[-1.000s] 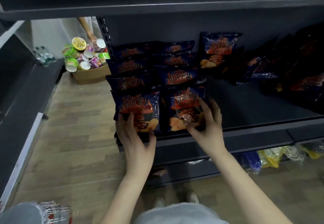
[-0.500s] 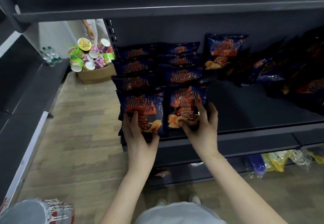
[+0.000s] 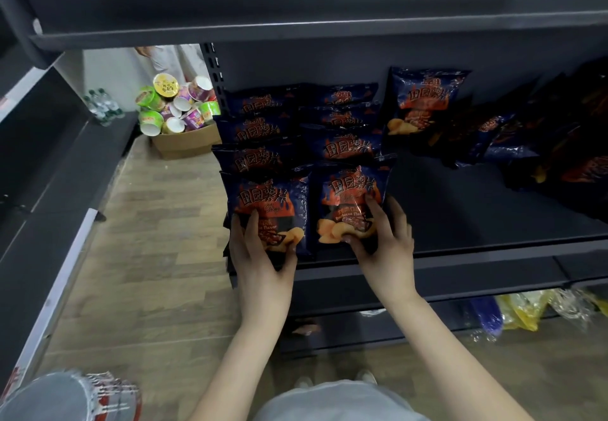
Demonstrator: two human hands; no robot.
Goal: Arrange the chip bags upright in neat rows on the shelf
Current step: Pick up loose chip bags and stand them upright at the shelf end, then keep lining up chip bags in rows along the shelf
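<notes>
Dark blue chip bags with red lettering stand upright in two rows at the left end of the dark shelf (image 3: 493,220). My left hand (image 3: 260,256) grips the bottom of the front bag of the left row (image 3: 268,203). My right hand (image 3: 381,239) holds the lower right of the front bag of the right row (image 3: 352,200). One bag (image 3: 424,101) stands upright against the back wall. To the right of it lies a loose pile of bags (image 3: 533,137).
An upper shelf (image 3: 296,29) overhangs the work area. A cardboard box of instant-noodle cups (image 3: 177,111) sits on the wooden floor to the left, with water bottles (image 3: 102,108) on a side shelf. Yellow and blue packets (image 3: 526,308) lie on the lower shelf. A person stands behind the box.
Both hands have closed onto the bottoms of the two front bags and nudged them; the right hand shifted from the bag's side to its lower edge. The view moved slightly closer.
</notes>
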